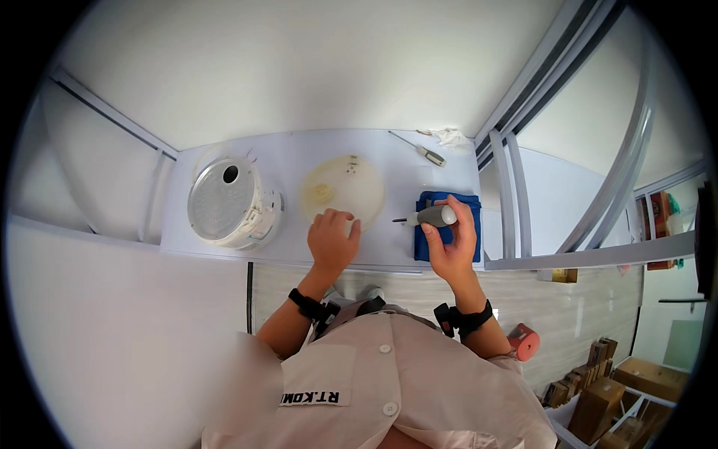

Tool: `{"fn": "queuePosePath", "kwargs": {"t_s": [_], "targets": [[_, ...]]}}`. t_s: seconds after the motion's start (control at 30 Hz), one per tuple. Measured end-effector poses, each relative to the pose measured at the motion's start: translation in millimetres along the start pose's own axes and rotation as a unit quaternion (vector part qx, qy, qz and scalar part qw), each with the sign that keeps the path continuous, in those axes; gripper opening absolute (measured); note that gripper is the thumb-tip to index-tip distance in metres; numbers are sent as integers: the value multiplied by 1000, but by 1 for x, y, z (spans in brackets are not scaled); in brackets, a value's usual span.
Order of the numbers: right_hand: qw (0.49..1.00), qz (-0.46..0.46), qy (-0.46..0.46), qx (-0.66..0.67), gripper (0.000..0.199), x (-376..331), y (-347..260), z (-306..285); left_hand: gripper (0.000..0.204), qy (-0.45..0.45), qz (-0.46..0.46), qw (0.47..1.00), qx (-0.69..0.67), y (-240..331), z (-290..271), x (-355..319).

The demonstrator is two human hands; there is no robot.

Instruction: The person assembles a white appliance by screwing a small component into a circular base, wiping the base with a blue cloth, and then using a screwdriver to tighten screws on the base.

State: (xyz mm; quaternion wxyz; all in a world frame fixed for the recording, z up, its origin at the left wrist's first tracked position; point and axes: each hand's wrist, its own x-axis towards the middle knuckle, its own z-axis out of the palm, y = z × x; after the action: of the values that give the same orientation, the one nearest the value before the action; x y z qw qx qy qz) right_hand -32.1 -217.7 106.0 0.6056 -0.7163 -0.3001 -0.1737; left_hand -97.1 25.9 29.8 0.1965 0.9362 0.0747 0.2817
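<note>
- White booth walls and a pale worktop (284, 161) are seen from above; grey frame rails (516, 194) run just right of the right hand.
- Left hand (333, 241) is laid on the near rim of a round cream disc (344, 187), fingers curled over the edge; whether the rim is gripped or only pressed cannot be told from this angle.
- Disc is lying flat on the worktop, directly beyond the left hand, with a darker yellowish patch left of its centre.
- Right hand (452, 243) is closed around a grey-handled screwdriver (430, 217); the handle is held between fingers and thumb, the dark shaft pointed left toward the left hand, tip short of the disc and just beside the left fingertips.
- A folded blue cloth (441, 206) is spread under and behind the right hand.
- A white round appliance (228, 202), with a grey mesh top and a dark hole in it, is set well to the left of the left hand.
- A second screwdriver (420, 150) is lying beyond the right hand, with a crumpled white rag (451, 136) just past it.
- Black straps are worn on both wrists.
- A red roll (525, 342) and brown cardboard boxes (598, 400) are on the floor, behind and right of the right hand.
</note>
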Motion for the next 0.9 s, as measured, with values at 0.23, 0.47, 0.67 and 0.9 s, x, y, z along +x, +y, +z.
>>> {"fn": "queuePosePath", "kwargs": {"t_s": [0.23,0.47,0.67,0.9], "targets": [[999,7,-51,13,53,3,2,40,20,-19,-70,996,46,-44,-8,-14],[994,46,-96,17,49,5,-1,78,27,-56,-148,987,-30,-48,-2,-16],[988,24,-132,-72,46,15,-9,93,28,-110,-126,981,-102,-59,-1,-10],[988,30,-116,-97,46,11,-9,95,27,-126,-42,990,-46,-58,-4,-1]]}}
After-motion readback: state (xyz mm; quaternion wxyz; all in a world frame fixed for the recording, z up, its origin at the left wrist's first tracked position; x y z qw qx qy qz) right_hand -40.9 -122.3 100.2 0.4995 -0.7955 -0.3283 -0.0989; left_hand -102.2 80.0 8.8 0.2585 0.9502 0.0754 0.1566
